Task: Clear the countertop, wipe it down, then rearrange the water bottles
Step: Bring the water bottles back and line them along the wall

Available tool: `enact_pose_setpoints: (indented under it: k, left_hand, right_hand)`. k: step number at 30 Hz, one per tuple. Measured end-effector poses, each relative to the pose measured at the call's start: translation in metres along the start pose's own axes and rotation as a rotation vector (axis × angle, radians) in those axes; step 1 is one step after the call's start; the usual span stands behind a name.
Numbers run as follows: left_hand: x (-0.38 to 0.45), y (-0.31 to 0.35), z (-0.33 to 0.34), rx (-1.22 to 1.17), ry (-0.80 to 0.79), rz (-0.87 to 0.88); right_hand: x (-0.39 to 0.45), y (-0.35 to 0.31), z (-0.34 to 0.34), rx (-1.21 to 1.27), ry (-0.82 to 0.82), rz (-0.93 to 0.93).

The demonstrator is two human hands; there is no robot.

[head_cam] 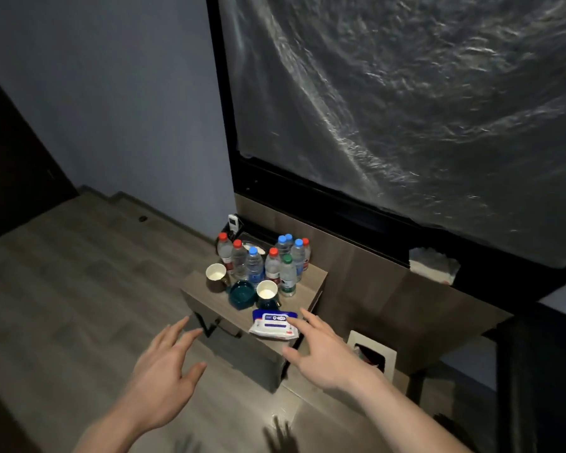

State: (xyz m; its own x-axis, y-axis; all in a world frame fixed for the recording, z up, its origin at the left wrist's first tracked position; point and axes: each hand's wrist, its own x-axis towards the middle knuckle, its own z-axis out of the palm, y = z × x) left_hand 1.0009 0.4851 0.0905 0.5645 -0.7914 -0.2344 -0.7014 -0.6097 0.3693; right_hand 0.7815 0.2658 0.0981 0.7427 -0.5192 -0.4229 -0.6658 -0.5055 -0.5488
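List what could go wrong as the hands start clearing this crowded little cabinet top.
1. The water bottles stand tightly clustered; lifting one could topple its neighbours.
2. The wet wipes pack overhangs the front edge by the right hand and could slide off.
3. The paper cup sits atop a dark mug, easily knocked.

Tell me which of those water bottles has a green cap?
The bottle with the green cap stands at the front right of the cluster, nearest the right-hand paper cup. Every other bottle visible wears a red or blue cap.

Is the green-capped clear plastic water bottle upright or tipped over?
Upright: the green-capped clear plastic water bottle stands on its base on the brown wooden countertop, cap on top.
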Motion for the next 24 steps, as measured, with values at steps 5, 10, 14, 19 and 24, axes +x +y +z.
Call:
enact_pose_setpoints:
  k: [5,10,14,19,24]
  left_hand:
    - [0.044,-0.053,-0.035,0.058,-0.080,0.085]
    - [0.094,-0.073,-0.057,0.043,-0.123,0.177]
    - [0.138,-0.080,-0.062,0.048,-0.149,0.217]
    - [0.193,-0.090,-0.066,0.046,-0.186,0.209]
    - [0.251,-0.111,-0.077,0.067,-0.206,0.162]
  right_hand:
    - [0.023,-0.043,0.027,0.044,0.027,0.077]
    - [0.045,-0.063,0.032,0.098,0.082,0.163]
    - [0.074,-0.066,0.027,0.124,0.113,0.206]
    - [0.132,-0.073,0.020,0.125,0.119,0.219]
    - [0.202,-0.083,0.009,0.132,0.124,0.202]
